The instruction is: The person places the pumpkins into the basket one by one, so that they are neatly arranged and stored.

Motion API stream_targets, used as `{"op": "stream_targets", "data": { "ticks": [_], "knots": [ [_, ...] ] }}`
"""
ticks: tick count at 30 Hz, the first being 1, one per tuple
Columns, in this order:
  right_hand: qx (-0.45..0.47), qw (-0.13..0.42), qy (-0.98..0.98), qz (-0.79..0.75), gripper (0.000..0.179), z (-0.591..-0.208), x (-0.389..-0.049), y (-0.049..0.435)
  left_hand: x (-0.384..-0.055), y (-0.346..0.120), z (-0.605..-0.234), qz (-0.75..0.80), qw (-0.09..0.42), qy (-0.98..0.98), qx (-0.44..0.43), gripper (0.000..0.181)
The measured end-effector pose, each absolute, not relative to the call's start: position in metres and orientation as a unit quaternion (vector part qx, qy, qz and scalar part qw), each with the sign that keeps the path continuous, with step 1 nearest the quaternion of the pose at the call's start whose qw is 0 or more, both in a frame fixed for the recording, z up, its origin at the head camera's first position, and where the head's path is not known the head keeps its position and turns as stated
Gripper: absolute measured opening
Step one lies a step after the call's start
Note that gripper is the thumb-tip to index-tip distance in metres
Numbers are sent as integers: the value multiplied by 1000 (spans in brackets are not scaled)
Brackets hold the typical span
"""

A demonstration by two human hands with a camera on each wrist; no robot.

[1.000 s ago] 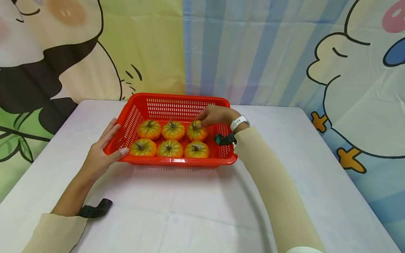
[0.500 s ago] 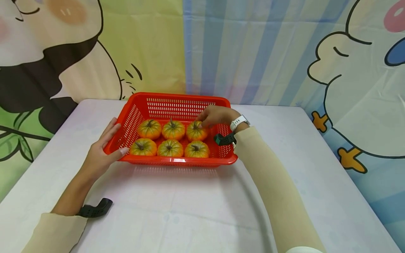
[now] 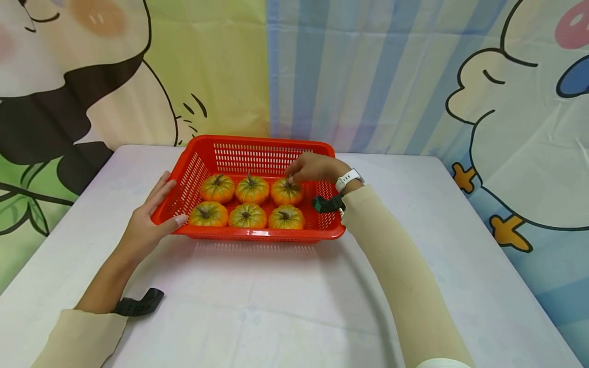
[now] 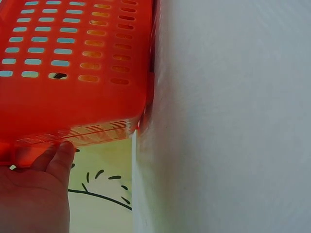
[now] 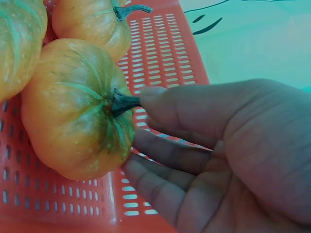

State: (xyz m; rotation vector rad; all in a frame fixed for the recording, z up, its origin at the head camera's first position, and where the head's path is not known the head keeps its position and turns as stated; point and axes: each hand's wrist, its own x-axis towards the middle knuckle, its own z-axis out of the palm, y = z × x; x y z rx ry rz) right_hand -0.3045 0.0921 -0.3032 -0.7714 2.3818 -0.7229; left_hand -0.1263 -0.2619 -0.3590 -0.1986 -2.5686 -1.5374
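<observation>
A red plastic basket (image 3: 248, 233) with slotted walls holds several small orange-and-green pumpkins in two rows. My left hand (image 3: 149, 220) grips its front left corner, thumb on the rim and fingers along the left end. Seen from the left wrist, the fingertips (image 4: 63, 148) touch the outer wall under the rim. My right hand (image 3: 315, 168) reaches over the back right pumpkin (image 3: 287, 192). From the right wrist, the thumb (image 5: 160, 99) meets the end of that pumpkin's dark stem (image 5: 125, 103), and other fingers touch its side. The thumb hides the stem's tip.
The basket stands near the back of a white-covered table (image 3: 257, 306). Right behind it hangs a printed cartoon curtain (image 3: 359, 76). Neighbouring pumpkins (image 3: 251, 190) sit close beside the one under my right hand. Black straps (image 3: 140, 303) are worn on both wrists.
My right thumb has shifted slightly up on the back right pumpkin, toward its stem. My left hand and the basket have stayed in place.
</observation>
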Motion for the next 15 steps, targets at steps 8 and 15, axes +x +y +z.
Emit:
{"op": "stream_targets", "data": {
  "ticks": [8,15],
  "knots": [
    [-277,202,875,-341,40,-303,-302,98,-126,-262,-359,-518,69,-850,-67,79],
    [-227,208,844,-438,43,-294,-296,108,-125,-261,-358,-521,69,-848,-72,79]
  ]
}}
